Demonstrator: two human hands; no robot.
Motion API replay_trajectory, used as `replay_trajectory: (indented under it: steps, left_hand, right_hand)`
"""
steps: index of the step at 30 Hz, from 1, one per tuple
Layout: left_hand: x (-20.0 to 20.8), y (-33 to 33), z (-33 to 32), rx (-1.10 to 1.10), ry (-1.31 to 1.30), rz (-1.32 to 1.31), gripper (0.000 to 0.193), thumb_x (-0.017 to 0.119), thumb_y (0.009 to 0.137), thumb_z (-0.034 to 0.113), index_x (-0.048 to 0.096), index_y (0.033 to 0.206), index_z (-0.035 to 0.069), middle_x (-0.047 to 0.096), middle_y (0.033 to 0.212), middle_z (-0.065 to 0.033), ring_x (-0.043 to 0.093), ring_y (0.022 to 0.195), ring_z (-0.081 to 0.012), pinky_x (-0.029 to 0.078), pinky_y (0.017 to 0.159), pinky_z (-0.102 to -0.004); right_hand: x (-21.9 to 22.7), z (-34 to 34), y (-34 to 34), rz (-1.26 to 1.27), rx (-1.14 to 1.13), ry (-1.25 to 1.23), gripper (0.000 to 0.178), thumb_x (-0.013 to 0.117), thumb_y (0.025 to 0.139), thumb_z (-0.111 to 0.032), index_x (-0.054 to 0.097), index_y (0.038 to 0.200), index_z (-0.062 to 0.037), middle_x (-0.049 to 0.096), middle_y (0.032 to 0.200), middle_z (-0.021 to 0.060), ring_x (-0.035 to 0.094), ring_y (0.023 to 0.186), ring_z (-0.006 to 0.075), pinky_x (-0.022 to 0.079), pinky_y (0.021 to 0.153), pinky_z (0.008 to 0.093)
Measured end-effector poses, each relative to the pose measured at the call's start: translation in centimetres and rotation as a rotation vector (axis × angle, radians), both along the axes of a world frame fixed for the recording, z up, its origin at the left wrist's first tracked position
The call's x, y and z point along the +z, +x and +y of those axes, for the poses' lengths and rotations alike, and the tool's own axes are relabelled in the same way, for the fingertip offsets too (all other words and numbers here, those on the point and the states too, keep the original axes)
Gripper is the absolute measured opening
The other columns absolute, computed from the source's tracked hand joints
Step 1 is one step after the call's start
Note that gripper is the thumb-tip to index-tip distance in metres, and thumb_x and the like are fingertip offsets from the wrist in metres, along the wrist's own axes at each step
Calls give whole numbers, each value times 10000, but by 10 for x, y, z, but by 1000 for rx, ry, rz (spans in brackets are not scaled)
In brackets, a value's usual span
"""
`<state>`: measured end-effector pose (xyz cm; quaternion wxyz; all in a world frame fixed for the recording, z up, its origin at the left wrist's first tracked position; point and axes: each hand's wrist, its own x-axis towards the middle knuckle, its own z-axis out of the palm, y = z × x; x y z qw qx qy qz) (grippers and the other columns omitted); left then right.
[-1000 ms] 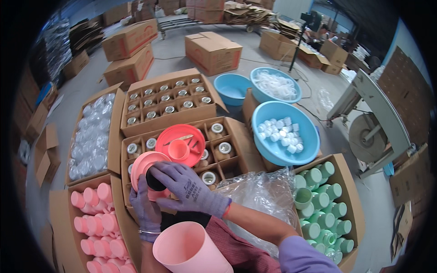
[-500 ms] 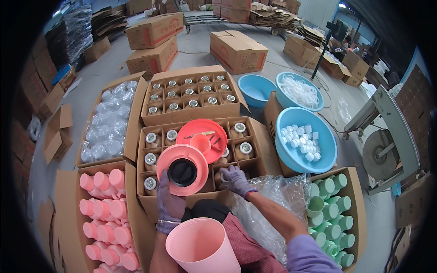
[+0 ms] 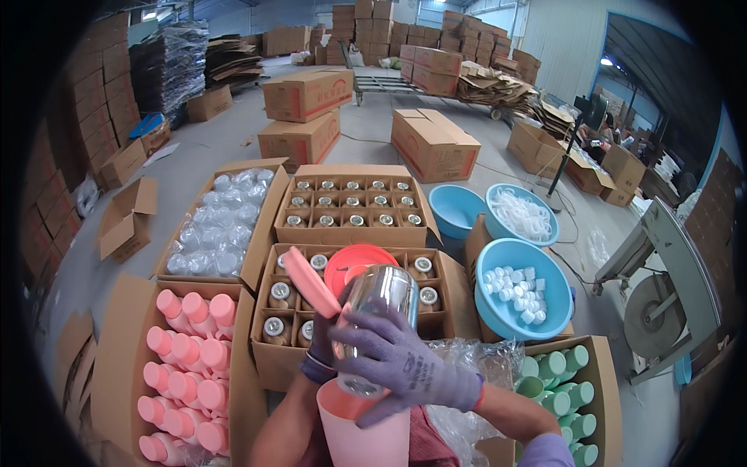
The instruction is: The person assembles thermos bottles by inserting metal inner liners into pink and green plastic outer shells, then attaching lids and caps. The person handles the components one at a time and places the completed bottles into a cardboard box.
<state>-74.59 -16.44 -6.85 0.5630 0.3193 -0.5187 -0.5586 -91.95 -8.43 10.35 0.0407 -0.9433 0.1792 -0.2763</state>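
My right hand point(image 3: 397, 350), in a grey-purple glove, has its fingers wrapped round a shiny silver vacuum-flask liner point(image 3: 389, 289). The liner tilts, its lower end at the mouth of a pink cylindrical flask shell point(image 3: 364, 432) that stands upright at my lap. Behind the liner, my left hand point(image 3: 320, 346), gloved too, is partly hidden. It grips a pink round collar point(image 3: 310, 282), now seen nearly edge-on. Just ahead is a divided carton point(image 3: 272, 366) of liners with white rings on their necks. A red dish point(image 3: 359, 257) lies on that carton, partly covered by the liner.
Cartons hold pink bottles point(image 3: 185, 350), green bottles point(image 3: 556, 403), clear plastic-wrapped cups point(image 3: 222, 222) and more liners point(image 3: 354, 201). Blue basins on the right contain white caps point(image 3: 515, 292) and white rings point(image 3: 517, 214). Clear plastic film point(image 3: 467, 389) lies beside my right arm.
My right hand has lifted the liner out of the divided carton and brought it over the pink shell. My left hand has turned the collar from face-up to edge-on. The view has tipped upward.
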Motion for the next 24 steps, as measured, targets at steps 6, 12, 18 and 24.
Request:
replay_trajectory:
  steps: [6,12,18,24]
  left_hand:
    - [9,39,57,-79,-61,375,364,478,1025,256,547,1298,25,523,1399,-137,523,1259,-246,432,1059,-368]
    - [15,69,141,-65,82,474,159,563,979,183,558,1069,52,624,1202,-143,590,1143,-265,470,1017,-414]
    - [61,88,128,109,283,821,477,519,1014,343,422,1408,94,504,1383,-128,555,1229,-281,510,1029,-439]
    - [80,76,116,260,204,453,564,474,1019,436,427,1397,22,551,1323,-146,568,1206,-247,522,981,-389]
  right_hand:
    - [-37,-12,-16,-419,-317,364,704,764,778,-218,464,1388,-37,433,1423,194,417,1341,344,338,1124,437]
    - [-75,6,3,-231,115,1169,666,744,834,-358,515,1355,-11,514,1300,142,476,1274,254,362,1099,361]
    - [-57,-2,16,253,75,1107,472,665,878,-447,647,1121,-42,642,1075,134,615,1061,263,473,942,363]
    - [-38,9,53,490,-291,637,536,551,903,-557,589,1050,-43,635,1091,192,638,975,349,500,862,444]
